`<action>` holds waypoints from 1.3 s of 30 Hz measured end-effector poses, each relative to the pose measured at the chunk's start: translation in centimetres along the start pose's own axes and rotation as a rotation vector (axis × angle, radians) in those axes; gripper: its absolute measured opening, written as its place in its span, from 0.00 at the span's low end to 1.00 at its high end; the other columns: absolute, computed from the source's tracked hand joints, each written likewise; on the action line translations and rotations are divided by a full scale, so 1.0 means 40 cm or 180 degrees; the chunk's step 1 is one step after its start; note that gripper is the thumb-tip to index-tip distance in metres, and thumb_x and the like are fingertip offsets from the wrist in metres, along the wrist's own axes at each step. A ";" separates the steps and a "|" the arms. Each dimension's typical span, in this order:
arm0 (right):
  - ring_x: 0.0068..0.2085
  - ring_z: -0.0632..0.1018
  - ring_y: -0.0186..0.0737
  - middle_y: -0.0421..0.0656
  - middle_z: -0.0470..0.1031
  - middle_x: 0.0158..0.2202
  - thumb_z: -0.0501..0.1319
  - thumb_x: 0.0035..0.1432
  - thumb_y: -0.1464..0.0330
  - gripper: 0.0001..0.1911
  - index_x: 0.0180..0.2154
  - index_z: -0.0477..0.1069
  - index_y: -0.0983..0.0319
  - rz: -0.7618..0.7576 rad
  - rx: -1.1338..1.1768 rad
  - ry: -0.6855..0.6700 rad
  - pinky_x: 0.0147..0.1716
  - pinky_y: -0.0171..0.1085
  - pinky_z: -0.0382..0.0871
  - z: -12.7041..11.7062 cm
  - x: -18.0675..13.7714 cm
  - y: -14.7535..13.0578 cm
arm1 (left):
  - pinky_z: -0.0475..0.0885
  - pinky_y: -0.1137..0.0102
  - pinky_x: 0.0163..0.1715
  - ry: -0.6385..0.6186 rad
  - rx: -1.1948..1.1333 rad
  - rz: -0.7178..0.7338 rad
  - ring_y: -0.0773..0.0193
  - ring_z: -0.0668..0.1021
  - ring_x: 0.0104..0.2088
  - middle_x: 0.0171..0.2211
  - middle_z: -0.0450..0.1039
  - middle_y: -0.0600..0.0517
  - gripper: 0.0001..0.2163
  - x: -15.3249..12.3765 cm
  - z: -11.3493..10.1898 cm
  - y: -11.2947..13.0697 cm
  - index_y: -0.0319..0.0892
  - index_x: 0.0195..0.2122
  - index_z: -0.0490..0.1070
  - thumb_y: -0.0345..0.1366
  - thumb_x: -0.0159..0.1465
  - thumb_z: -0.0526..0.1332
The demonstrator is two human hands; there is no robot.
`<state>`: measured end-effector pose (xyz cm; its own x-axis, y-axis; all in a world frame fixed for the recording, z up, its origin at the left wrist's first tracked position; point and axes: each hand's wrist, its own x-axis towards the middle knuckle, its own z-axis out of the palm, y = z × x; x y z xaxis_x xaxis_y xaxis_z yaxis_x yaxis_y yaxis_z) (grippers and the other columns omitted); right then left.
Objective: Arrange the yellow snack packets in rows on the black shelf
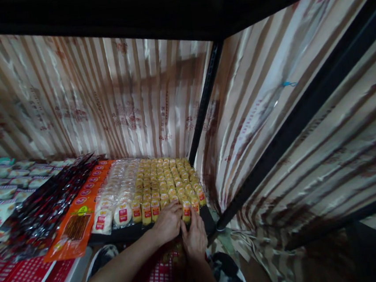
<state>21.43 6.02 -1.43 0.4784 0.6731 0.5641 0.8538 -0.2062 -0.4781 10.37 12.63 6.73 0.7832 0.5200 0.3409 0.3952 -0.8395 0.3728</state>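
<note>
Small yellow snack packets with red labels stand in tight rows on a dark shelf. At the front of these rows, my left hand is closed with its fingers curled over a packet, which they mostly hide. My right hand is beside it, thumb and fingers about the lower part of a front yellow snack packet. Both hands nearly meet there. Below my wrists, a red crate with a grid wall holds more packets, dim and partly hidden by my arms.
Left of the yellow rows lie round white packaged cakes, an orange snack bag, dark shiny packets and white packs. Another red crate stands lower left. A black shelf post and striped curtain enclose the corner.
</note>
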 end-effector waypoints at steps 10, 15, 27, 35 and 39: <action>0.51 0.67 0.46 0.51 0.67 0.49 0.44 0.62 0.63 0.24 0.57 0.58 0.63 -0.0250 0.0219 -0.0061 0.47 0.44 0.64 0.013 0.038 0.009 | 0.61 0.62 0.58 -0.0237 -0.0012 -0.0132 0.60 0.67 0.55 0.50 0.70 0.46 0.16 -0.013 0.020 -0.002 0.38 0.45 0.71 0.24 0.58 0.51; 0.49 0.68 0.45 0.50 0.69 0.48 0.43 0.63 0.64 0.22 0.55 0.62 0.61 -0.0257 0.0364 -0.0012 0.48 0.46 0.65 0.019 0.056 0.020 | 0.61 0.62 0.58 -0.0292 -0.0134 -0.0068 0.61 0.64 0.57 0.53 0.68 0.46 0.18 -0.012 0.019 0.001 0.39 0.47 0.70 0.24 0.58 0.50; 0.54 0.64 0.47 0.53 0.67 0.51 0.47 0.62 0.62 0.23 0.53 0.63 0.67 -0.0025 0.0372 0.0477 0.52 0.48 0.58 0.005 0.054 0.044 | 0.61 0.61 0.58 -0.0401 0.0168 -0.0044 0.55 0.64 0.57 0.57 0.62 0.41 0.22 -0.017 0.070 0.003 0.32 0.53 0.63 0.24 0.57 0.50; 0.48 0.71 0.49 0.56 0.71 0.47 0.45 0.60 0.56 0.28 0.50 0.66 0.69 0.0713 0.1010 0.0018 0.49 0.47 0.62 0.044 0.084 0.094 | 0.61 0.61 0.58 -0.0451 0.0102 -0.0158 0.56 0.63 0.58 0.59 0.58 0.40 0.23 -0.027 0.093 0.004 0.32 0.54 0.62 0.23 0.56 0.49; 0.47 0.71 0.49 0.55 0.71 0.46 0.49 0.57 0.55 0.26 0.47 0.67 0.67 0.0742 0.1168 0.0012 0.48 0.47 0.63 0.042 0.090 0.092 | 0.63 0.60 0.57 -0.0402 0.0102 -0.0293 0.56 0.64 0.58 0.59 0.58 0.42 0.23 -0.031 0.103 0.006 0.32 0.54 0.62 0.23 0.56 0.47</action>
<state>25.95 8.87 -2.28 0.6510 0.6357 0.4147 0.5936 -0.0858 -0.8002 11.48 11.15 2.83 0.7963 0.5727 0.1945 0.4816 -0.7949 0.3690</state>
